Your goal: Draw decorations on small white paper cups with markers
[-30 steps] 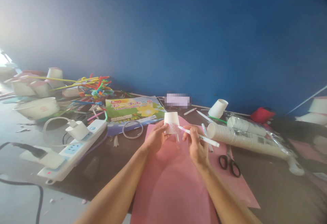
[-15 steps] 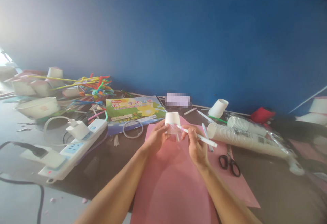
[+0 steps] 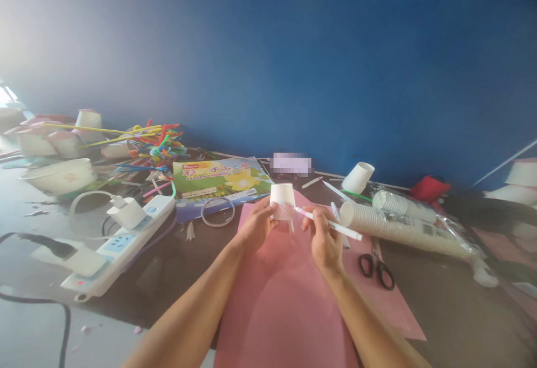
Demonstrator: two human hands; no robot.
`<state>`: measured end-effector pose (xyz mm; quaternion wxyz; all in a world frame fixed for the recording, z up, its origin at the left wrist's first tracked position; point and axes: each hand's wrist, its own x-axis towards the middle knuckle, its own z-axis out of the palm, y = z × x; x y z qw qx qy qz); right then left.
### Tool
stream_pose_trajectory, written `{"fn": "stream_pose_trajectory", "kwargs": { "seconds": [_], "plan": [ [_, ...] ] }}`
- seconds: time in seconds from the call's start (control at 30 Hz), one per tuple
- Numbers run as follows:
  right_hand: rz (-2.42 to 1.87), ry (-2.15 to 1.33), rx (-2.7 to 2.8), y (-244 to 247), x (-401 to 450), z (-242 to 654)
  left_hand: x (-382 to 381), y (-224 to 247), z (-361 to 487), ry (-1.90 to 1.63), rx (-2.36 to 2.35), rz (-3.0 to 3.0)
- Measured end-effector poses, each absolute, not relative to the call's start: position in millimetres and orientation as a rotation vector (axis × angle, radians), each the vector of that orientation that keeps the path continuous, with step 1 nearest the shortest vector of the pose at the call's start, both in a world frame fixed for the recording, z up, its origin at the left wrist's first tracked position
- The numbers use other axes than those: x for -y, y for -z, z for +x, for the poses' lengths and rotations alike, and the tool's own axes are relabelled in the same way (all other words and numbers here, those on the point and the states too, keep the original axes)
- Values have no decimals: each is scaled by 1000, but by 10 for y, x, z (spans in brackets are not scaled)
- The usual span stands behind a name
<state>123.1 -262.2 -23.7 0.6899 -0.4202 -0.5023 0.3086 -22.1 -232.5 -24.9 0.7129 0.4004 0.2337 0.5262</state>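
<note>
My left hand (image 3: 259,223) grips a white paper cup (image 3: 282,196) that stands upside down, its rim end low. Pink criss-cross lines cover the cup's lower part. In my right hand (image 3: 325,240) is a white marker (image 3: 346,231), its pink tip pointing left towards the cup's side. A small gap seems to lie between tip and cup. Both hands are over large pink paper (image 3: 285,312). Black-handled scissors (image 3: 377,270) lie to the right of my right hand.
A stack of paper cups (image 3: 403,231) in clear plastic lies at the right, with a loose cup (image 3: 358,177) behind it. At the left are a power strip (image 3: 121,248), a bowl (image 3: 61,177) and colourful pipe cleaners (image 3: 161,141). A craft paper pack (image 3: 218,183) lies near the blue wall.
My right hand has drawn the marker slightly to the right, away from the cup. The cup and my left hand have stayed nearly in place.
</note>
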Motion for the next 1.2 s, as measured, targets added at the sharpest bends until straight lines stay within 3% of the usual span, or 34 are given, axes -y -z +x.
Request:
{"fn": "stream_pose_trajectory", "kwargs": {
  "seconds": [0.43,0.8,1.2],
  "plan": [
    [-858,-700,913,248,2549,1222,2330,233,-234,-1149,-542,860],
    [-1150,-405,1244,170,2651,1191,2326,239,-229,-1171,-554,853],
    [-1214,-309,1477,262,2614,1166,2326,219,-208,-1202,-403,882]
  ]
}}
